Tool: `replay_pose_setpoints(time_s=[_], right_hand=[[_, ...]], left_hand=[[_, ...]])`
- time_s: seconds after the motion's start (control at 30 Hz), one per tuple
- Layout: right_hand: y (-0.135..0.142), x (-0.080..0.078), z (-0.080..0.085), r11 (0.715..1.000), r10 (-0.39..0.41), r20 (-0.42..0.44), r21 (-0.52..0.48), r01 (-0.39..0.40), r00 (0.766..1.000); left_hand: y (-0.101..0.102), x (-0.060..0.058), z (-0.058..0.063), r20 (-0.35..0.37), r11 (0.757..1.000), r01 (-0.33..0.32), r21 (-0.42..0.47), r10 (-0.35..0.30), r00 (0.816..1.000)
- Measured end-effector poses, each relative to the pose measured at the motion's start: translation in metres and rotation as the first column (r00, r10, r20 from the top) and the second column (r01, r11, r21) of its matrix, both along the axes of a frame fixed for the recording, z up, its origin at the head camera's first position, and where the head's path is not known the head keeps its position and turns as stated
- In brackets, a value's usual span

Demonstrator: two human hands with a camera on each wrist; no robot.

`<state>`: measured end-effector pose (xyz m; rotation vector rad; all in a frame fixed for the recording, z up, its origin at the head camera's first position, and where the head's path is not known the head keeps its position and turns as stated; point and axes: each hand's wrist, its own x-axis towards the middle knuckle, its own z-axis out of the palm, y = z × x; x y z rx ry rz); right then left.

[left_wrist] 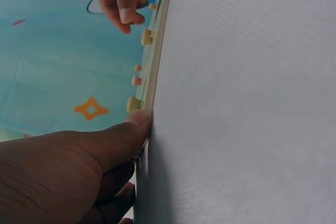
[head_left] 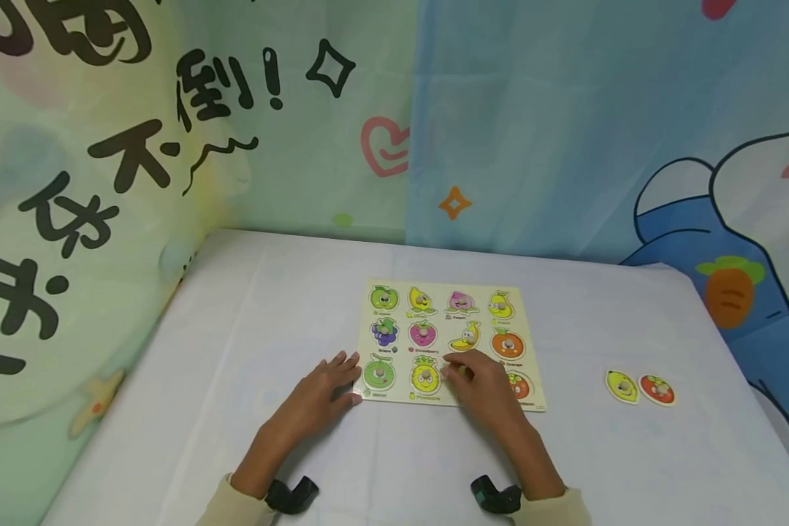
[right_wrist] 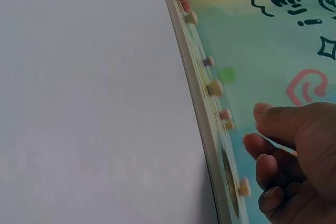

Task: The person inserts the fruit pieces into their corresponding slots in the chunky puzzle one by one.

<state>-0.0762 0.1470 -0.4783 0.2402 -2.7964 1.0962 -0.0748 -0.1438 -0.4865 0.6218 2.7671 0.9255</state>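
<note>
A wooden fruit puzzle board (head_left: 403, 287) with small peg knobs lies on the white table. My left hand (head_left: 321, 391) rests at its near-left corner, fingertips and thumb touching the edge. In the left wrist view the thumb (left_wrist: 123, 137) presses at the front edge. Over the lower right part of the board hovers my right hand (head_left: 483, 387), hiding part of the bottom row. Its thumb and index finger stand apart with nothing between them in the right wrist view. Just left of it sits the pineapple piece (head_left: 425, 376); the banana piece (head_left: 465, 337) is just behind.
Two loose pieces, a yellow lemon (head_left: 622, 386) and a red fruit (head_left: 657, 390), lie side by side on the table (head_left: 605, 467) to the right of the board. Printed cloth walls (head_left: 532, 146) stand behind and at the left.
</note>
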Motion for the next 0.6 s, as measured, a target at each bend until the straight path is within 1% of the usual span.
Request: replay_pose_setpoints(time_s=[0.17, 0.27, 0.4, 0.6], right_hand=[[0.026, 0.001, 0.001, 0.997, -0.068, -0.008, -0.030, 0.067, 0.998], [0.044, 0.001, 0.003, 0.994, -0.106, -0.057, -0.047, 0.103, 0.993], [0.066, 0.003, 0.004, 0.987, -0.156, -0.118, -0.052, 0.150, 0.981], [0.094, 0.009, 0.003, 0.967, -0.256, -0.156, -0.026, 0.255, 0.954]], left_hand=[[-0.001, 0.000, -0.001, 0.000, 1.000, 0.002, -0.006, -0.002, 1.000], [0.000, 0.001, -0.001, -0.003, 1.000, -0.002, -0.005, 0.002, 1.000], [-0.001, 0.001, 0.001, -0.004, 1.000, -0.004, 0.009, 0.004, 1.000], [0.000, 0.002, 0.002, 0.002, 1.000, 0.003, 0.025, -0.003, 1.000]])
